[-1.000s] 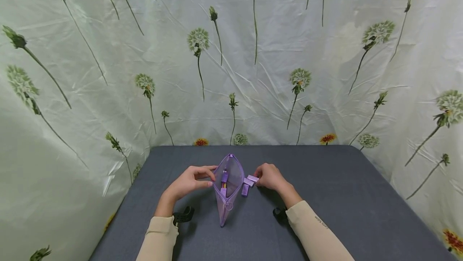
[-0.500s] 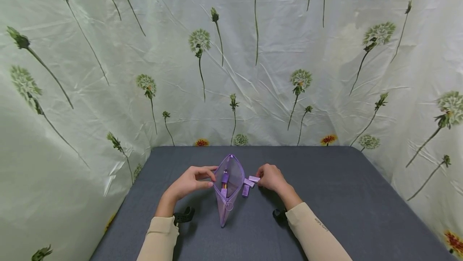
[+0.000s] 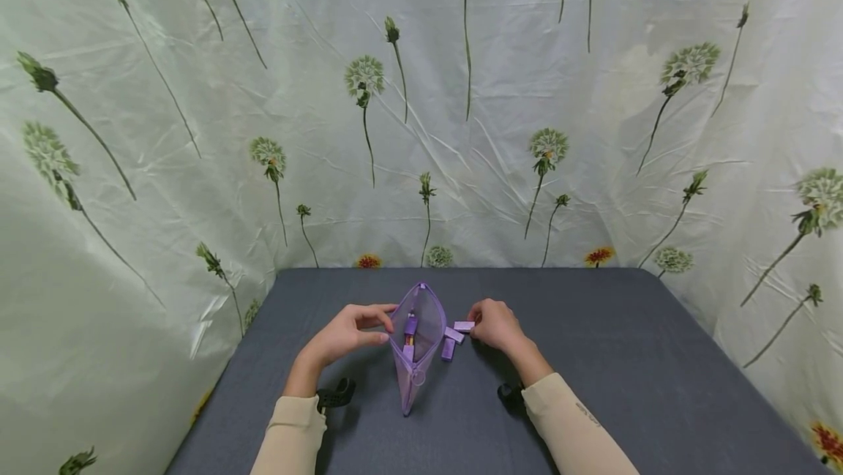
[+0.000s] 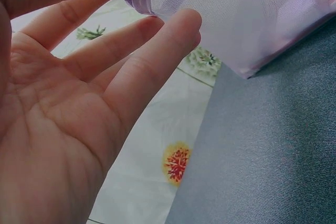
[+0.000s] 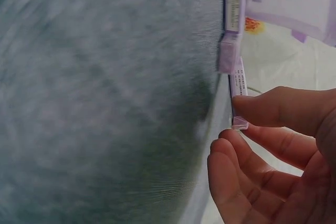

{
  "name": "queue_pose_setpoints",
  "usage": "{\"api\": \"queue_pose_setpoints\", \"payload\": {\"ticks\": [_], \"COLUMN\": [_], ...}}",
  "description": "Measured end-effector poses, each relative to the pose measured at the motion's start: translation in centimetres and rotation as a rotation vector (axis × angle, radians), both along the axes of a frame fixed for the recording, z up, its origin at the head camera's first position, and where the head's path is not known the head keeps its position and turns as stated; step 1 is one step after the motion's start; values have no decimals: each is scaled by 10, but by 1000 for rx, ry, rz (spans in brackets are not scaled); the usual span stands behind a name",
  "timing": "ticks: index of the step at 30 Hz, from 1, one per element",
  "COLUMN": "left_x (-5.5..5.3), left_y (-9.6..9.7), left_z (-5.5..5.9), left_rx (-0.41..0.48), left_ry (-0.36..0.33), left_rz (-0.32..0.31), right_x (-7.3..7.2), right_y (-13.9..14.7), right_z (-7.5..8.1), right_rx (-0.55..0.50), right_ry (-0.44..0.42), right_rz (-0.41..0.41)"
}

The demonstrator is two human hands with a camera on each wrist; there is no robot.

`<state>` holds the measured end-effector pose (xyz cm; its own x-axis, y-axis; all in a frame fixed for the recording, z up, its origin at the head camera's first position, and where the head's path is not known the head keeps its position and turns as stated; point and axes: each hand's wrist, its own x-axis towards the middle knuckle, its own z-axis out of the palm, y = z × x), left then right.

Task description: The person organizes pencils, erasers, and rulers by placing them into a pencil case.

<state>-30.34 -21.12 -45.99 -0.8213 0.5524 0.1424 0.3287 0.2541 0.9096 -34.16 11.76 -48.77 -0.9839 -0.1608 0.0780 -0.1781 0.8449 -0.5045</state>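
A purple mesh zip pouch point(image 3: 431, 318) stands with its mouth spread wide. Inside it lie purple pieces point(image 3: 410, 325) and something with a yellow-orange mark. My left hand point(image 3: 349, 332) holds the pouch's left rim between thumb and fingers; in the left wrist view the other fingers of this hand point(image 4: 79, 93) extend below the rim. To the right of the pouch, my right hand point(image 3: 495, 323) pinches the end of a small shiny lilac box point(image 3: 464, 326). The right wrist view shows the thumb on the printed face of this box point(image 5: 239, 85).
Two more small lilac boxes, one slanted point(image 3: 454, 335) and one pointing toward me point(image 3: 448, 349), lie between the pouch and my right hand. A dark grey cloth covers the table point(image 3: 593, 387). Behind it hangs a flower-printed curtain point(image 3: 606, 131).
The right hand has shifted slightly right with its lilac box, which has turned from slanted to nearly level in the head view. The left hand and pouch stay in place.
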Motion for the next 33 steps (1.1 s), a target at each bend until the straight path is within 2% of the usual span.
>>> {"api": "queue_pose_setpoints", "payload": {"ticks": [14,24,33], "left_x": [-1,2,-1], "left_y": [0,-1,1], "left_z": [-2,-2,0], "left_rx": [11,5,17], "left_ry": [-6,-10,1], "left_rz": [5,7,2], "right_x": [7,15,24], "right_y": [-3,-7,-14], "right_z": [21,35,54], "right_rx": [-47,-141,-213], "right_ry": [117,246,282], "right_rz": [-16,-39,3]}}
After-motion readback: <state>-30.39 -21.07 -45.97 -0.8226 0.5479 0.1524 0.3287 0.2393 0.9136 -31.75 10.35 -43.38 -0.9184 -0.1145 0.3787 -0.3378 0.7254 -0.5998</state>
